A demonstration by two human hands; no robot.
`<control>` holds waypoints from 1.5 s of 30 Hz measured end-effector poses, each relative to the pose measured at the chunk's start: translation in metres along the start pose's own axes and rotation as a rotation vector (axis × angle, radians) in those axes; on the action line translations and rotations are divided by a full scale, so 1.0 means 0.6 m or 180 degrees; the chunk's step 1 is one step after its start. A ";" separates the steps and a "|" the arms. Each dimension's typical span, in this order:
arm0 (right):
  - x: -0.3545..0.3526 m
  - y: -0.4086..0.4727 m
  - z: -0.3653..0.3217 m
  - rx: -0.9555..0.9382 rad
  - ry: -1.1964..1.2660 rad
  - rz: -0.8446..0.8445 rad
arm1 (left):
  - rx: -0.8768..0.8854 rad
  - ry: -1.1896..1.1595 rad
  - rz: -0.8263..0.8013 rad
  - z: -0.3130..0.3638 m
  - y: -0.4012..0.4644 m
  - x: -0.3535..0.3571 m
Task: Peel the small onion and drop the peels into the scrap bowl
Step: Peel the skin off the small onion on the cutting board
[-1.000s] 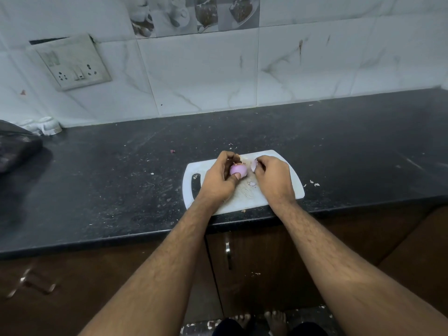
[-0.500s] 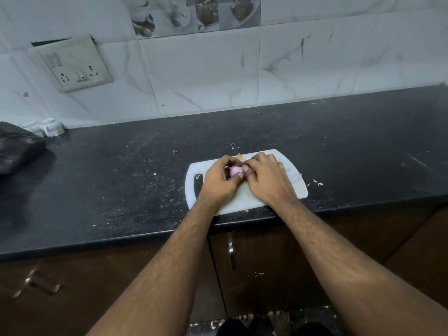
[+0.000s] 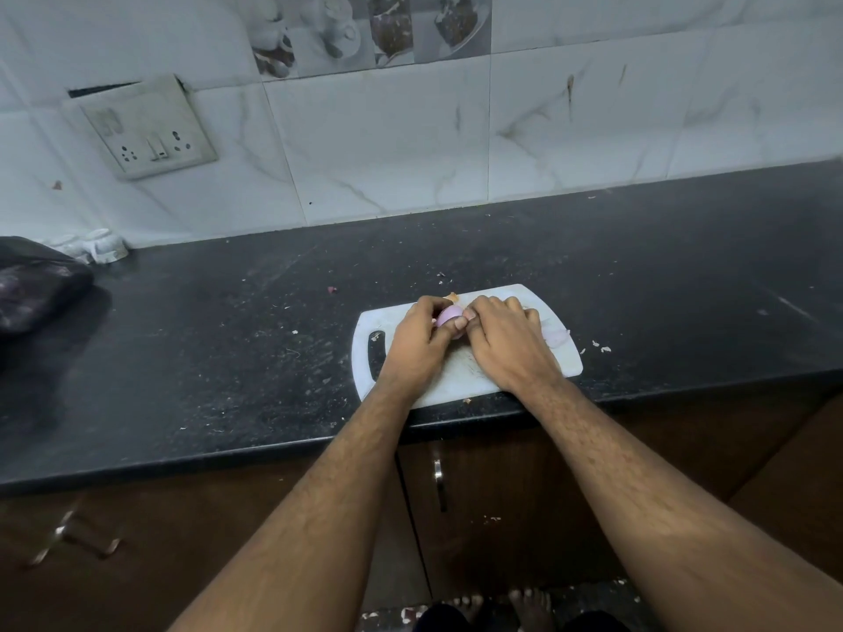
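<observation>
Small onion (image 3: 449,317) held just above white board (image 3: 460,376) at desk (image 3: 228,358) front edge, L hand (image 3: 417,342) grip curled round it, R hand (image 3: 506,346) fingertips pinching its R side, both touching; no scrap bowl in view.

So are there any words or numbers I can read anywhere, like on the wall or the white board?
None can be read.
Switch plate on the wall: only sockets and a switch, no readable letters.
Picture tiles at the top: cups and food, no words.
Cutting board, under the left hand and right hand that hold the onion: plain white, no label.
Dark bag at the left: too dim to show any print.
</observation>
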State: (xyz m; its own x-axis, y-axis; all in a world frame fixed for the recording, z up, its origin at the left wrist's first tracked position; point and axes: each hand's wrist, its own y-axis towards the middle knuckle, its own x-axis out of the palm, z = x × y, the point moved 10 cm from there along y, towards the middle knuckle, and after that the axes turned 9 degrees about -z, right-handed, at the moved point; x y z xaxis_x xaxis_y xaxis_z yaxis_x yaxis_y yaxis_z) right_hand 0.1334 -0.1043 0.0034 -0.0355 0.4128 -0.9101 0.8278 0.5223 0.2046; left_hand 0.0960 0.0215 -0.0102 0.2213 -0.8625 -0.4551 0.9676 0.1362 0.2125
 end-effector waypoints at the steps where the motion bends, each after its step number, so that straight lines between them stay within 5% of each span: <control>1: -0.001 -0.002 -0.002 -0.0047 0.0071 -0.0015 | -0.0060 -0.0177 -0.0006 -0.004 -0.002 -0.002; 7: -0.005 -0.005 -0.006 -0.0135 0.0081 -0.0052 | -0.0292 -0.1121 -0.0188 -0.030 -0.002 0.002; 24: -0.001 -0.004 -0.005 -0.0071 0.0150 -0.0260 | -0.0302 -0.0616 -0.0137 -0.030 -0.003 0.003; 31: 0.000 0.005 0.045 0.0555 0.0543 0.0104 | -0.0139 -0.0404 -0.0218 -0.010 -0.010 0.004; 38: -0.018 0.004 0.028 0.0030 0.1036 0.0346 | -0.0070 -0.0654 -0.0166 -0.010 -0.007 0.006; 45: -0.023 0.000 0.038 0.0006 0.1584 0.0379 | -0.0124 -0.0103 0.0025 -0.005 -0.005 -0.002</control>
State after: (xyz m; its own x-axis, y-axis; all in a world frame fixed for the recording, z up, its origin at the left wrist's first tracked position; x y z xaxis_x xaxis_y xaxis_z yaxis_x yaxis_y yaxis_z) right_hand 0.1466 -0.1267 0.0077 -0.2026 0.7750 -0.5986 0.8434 0.4487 0.2955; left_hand 0.0931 0.0239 -0.0131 0.2255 -0.8766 -0.4252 0.9700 0.1613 0.1820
